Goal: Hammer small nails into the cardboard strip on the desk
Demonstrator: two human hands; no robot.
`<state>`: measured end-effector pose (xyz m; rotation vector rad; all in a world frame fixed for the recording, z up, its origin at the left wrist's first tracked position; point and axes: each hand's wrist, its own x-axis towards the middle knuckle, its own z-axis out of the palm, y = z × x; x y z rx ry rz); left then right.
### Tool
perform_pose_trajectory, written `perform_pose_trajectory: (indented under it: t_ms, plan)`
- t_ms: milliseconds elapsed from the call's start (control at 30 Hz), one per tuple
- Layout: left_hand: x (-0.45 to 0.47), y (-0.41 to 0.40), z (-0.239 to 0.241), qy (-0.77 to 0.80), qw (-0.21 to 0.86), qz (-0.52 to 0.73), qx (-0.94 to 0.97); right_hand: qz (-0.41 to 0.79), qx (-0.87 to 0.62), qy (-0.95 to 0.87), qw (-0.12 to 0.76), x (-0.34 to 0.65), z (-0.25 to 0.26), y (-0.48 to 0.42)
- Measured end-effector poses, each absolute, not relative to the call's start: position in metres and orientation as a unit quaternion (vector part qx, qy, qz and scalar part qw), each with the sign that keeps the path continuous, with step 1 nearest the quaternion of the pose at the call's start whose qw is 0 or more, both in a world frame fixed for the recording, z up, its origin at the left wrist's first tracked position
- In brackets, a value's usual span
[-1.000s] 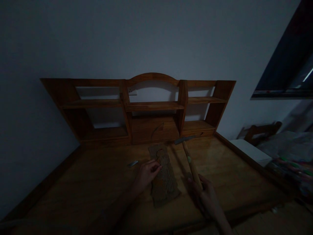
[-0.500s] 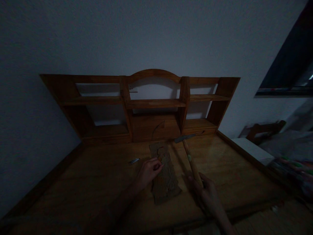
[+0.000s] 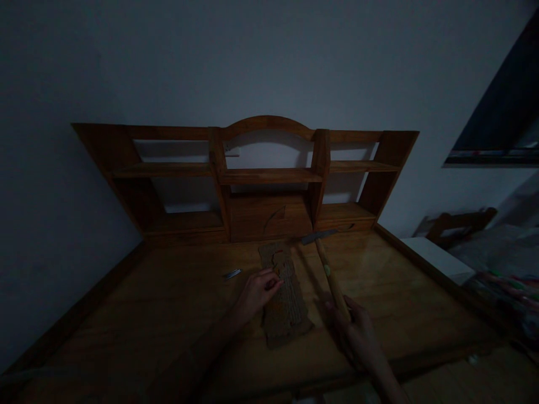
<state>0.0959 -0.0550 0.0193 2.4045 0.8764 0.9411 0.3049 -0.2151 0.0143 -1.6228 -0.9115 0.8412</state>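
Observation:
The room is dim. On the wooden desk (image 3: 168, 303) lies a worn brown board (image 3: 285, 297) with a rough, ridged surface. My left hand (image 3: 256, 292) rests on the board's left edge with fingers pinched together; something small may be between them, too dark to name. My right hand (image 3: 357, 336) is wrapped round the wooden handle of a hammer (image 3: 330, 275). The hammer's metal head sits near the desk's back, just right of the board's far end. A small metal piece (image 3: 232, 274) lies on the desk left of my left hand.
A wooden shelf unit (image 3: 261, 179) with an arched middle stands along the desk's back against the wall. Right of the desk are a white slab (image 3: 438, 259), a wooden chair back (image 3: 458, 220) and a heap of coloured stuff (image 3: 505, 280).
The view has shifted slightly. Both hands stay much where they were, the left on the board, the right on the hammer handle.

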Motion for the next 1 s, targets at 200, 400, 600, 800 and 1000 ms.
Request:
perform_pose_trajectory:
  t_ms: [200, 400, 600, 800, 1000]
  plan:
    - [0.095, -0.054, 0.018, 0.32, 0.197, 0.336, 0.863, 0.33, -0.676, -0.403, 0.521, 0.306, 0.012, -0.214]
    - [0.095, -0.051, 0.015, 0.311, 0.205, 0.346, 0.861, 0.293, -0.692, -0.416, 0.512, 0.308, 0.01, -0.219]
    - [0.094, -0.052, 0.015, 0.305, 0.226, 0.354, 0.855, 0.059, -0.758, -0.503, 0.411, 0.336, 0.008, -0.244]
    - [0.093, -0.051, 0.013, 0.311, 0.238, 0.365, 0.845, -0.034, -0.765, -0.587, 0.265, 0.355, 0.005, -0.266]
    - [0.093, -0.053, 0.012, 0.315, 0.247, 0.372, 0.837, 0.0, -0.785, -0.588, 0.192, 0.365, 0.016, -0.275]
